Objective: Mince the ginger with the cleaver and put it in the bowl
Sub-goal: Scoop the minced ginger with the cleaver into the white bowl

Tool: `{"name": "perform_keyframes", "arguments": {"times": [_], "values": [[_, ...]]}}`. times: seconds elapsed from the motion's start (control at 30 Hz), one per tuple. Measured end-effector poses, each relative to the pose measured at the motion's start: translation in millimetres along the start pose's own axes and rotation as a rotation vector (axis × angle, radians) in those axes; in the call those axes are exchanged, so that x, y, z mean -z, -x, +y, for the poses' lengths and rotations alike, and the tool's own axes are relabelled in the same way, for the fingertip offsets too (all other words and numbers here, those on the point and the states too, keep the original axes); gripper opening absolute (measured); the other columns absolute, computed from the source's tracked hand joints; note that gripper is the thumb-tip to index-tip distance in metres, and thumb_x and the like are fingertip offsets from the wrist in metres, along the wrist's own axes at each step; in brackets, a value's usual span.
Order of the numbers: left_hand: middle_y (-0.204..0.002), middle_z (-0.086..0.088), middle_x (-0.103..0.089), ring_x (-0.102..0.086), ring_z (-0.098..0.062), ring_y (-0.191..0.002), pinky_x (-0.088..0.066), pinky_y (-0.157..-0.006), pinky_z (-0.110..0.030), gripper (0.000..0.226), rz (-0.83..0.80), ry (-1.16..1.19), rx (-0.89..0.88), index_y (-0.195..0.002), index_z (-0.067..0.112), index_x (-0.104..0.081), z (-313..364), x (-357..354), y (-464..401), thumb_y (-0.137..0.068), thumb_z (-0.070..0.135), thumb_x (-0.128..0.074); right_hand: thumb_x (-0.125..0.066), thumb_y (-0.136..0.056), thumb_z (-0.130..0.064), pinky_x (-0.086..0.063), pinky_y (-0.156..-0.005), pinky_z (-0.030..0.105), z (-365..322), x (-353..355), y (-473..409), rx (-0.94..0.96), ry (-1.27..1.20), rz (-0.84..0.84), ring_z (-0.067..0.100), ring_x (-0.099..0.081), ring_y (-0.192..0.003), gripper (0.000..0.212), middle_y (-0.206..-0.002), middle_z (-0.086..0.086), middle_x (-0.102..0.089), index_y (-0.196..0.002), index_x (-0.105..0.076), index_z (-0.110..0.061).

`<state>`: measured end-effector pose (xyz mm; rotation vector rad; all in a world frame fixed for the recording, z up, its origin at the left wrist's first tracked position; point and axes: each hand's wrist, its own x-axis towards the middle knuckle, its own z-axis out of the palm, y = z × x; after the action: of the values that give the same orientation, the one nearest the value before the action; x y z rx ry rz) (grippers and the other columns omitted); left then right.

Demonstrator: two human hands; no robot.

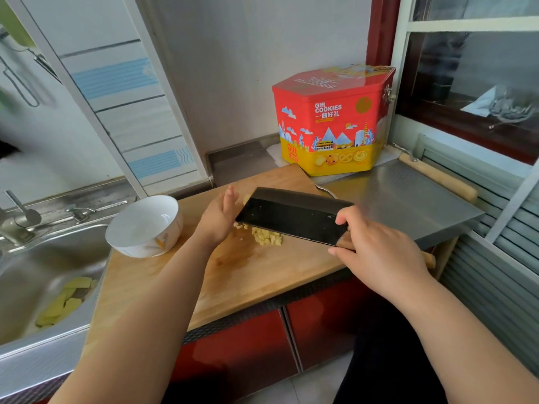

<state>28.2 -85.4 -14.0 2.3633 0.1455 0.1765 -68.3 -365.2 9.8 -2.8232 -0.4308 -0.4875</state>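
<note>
A small heap of yellow minced ginger [267,237] lies on the wooden cutting board [262,275]. The dark cleaver [291,217] is tilted with its edge down beside the heap, and my right hand [376,252] grips its handle. My left hand [218,217] stands edge-on against the blade's far end, fingers straight and together, touching the ginger from the left. A bit of ginger shows above the blade's top corner. The white bowl [145,225] sits on the board's left end and looks empty.
A steel sink [43,275] at the left holds ginger peel slices [65,301]. A red and yellow cookie tin [332,118] stands behind the board. A rolling pin [437,176] lies along the steel counter's right edge by the window.
</note>
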Motion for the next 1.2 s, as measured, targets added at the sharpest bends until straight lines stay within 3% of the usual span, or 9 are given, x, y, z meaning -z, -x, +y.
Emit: {"name": "perform_keyframes", "arguments": {"times": [0.17, 0.3, 0.4, 0.5, 0.6, 0.7, 0.87, 1.03, 1.2], "values": [[-0.095, 0.014, -0.069, -0.060, -0.010, -0.106, -0.041, -0.090, -0.027, 0.037, 0.156, 0.186, 0.004, -0.128, 0.022, -0.059, 8, 5, -2, -0.104, 0.035, -0.034, -0.045, -0.099, -0.045, -0.034, -0.062, 0.029, -5, -2, -15, -0.053, -0.142, 0.027, 0.016, -0.064, -0.098, 0.036, -0.111, -0.011, -0.066, -0.130, -0.040, -0.028], [-0.115, 0.010, -0.067, -0.061, -0.007, -0.105, -0.048, -0.098, -0.030, 0.027, 0.079, 0.277, 0.032, -0.119, 0.024, -0.066, -3, 3, -6, -0.097, 0.016, -0.053, -0.039, -0.101, -0.043, -0.039, -0.061, 0.031, -8, -9, -38, -0.117, -0.206, 0.038, 0.022, -0.063, -0.093, 0.033, -0.106, -0.005, -0.067, -0.127, -0.048, -0.024], [-0.122, 0.011, -0.064, -0.059, -0.008, -0.111, -0.046, -0.103, -0.038, 0.008, -0.027, 0.303, 0.019, -0.088, 0.022, -0.076, -8, 1, -11, -0.088, 0.019, -0.068, -0.038, -0.101, -0.043, -0.047, -0.064, 0.033, -8, -13, -56, -0.235, -0.391, -0.067, 0.021, -0.061, -0.084, 0.032, -0.095, -0.004, -0.065, -0.123, -0.051, -0.024], [-0.124, 0.009, -0.062, -0.058, -0.012, -0.113, -0.042, -0.103, -0.041, 0.023, -0.033, 0.306, 0.002, -0.071, 0.013, -0.067, -5, 0, -18, -0.083, 0.031, -0.074, -0.035, -0.102, -0.037, -0.057, -0.062, 0.040, -9, -20, -72, -0.410, -0.709, -0.148, 0.020, -0.060, -0.067, 0.029, -0.083, 0.002, -0.062, -0.116, -0.054, -0.020], [-0.116, 0.002, -0.062, -0.062, -0.017, -0.104, -0.047, -0.095, -0.038, 0.046, -0.036, 0.251, 0.026, -0.113, 0.015, -0.057, -1, -4, -23, -0.090, 0.055, -0.054, -0.033, -0.102, -0.026, -0.047, -0.044, 0.029, -3, -23, -80, -0.593, -0.926, -0.209, 0.019, -0.052, -0.050, 0.027, -0.071, 0.009, -0.057, -0.121, -0.051, -0.018], [-0.136, -0.006, -0.051, -0.049, -0.024, -0.123, -0.038, -0.098, -0.035, 0.063, -0.067, 0.082, 0.013, -0.138, 0.018, -0.038, -1, -12, -28, -0.095, 0.062, -0.031, -0.033, -0.103, -0.024, -0.046, -0.048, 0.029, 9, -19, -77, -0.741, -1.030, -0.257, 0.020, -0.050, -0.052, 0.023, -0.071, 0.011, -0.055, -0.121, -0.047, -0.019], [-0.145, -0.008, -0.044, -0.041, -0.028, -0.132, -0.031, -0.110, -0.046, 0.072, -0.136, -0.077, -0.060, -0.144, 0.020, -0.034, 7, -24, -34, -0.093, 0.066, -0.014, -0.034, -0.104, -0.023, -0.046, -0.049, 0.029, 24, -18, -71, -0.875, -1.056, -0.304, 0.020, -0.051, -0.054, 0.020, -0.071, 0.013, -0.055, -0.121, -0.045, -0.021], [-0.145, 0.001, -0.047, -0.042, -0.024, -0.133, -0.029, -0.113, -0.050, 0.099, -0.192, 0.099, -0.009, -0.145, 0.029, -0.033, 11, -30, -30, -0.072, 0.090, -0.007, -0.033, -0.105, -0.023, -0.047, -0.046, 0.028, 14, -29, -70, -0.855, -1.033, -0.375, 0.018, -0.051, -0.051, 0.034, -0.069, 0.011, -0.055, -0.138, -0.042, -0.018], [-0.150, 0.005, -0.040, -0.035, -0.020, -0.139, -0.023, -0.116, -0.048, 0.079, -0.150, 0.334, 0.033, -0.147, 0.028, -0.032, 20, -35, -13, -0.088, 0.075, -0.009, -0.032, -0.105, -0.023, -0.050, -0.047, 0.028, -19, -44, -75, -0.799, -1.033, -0.470, 0.018, -0.053, -0.053, 0.034, -0.071, 0.011, -0.056, -0.136, -0.043, -0.016]]}}
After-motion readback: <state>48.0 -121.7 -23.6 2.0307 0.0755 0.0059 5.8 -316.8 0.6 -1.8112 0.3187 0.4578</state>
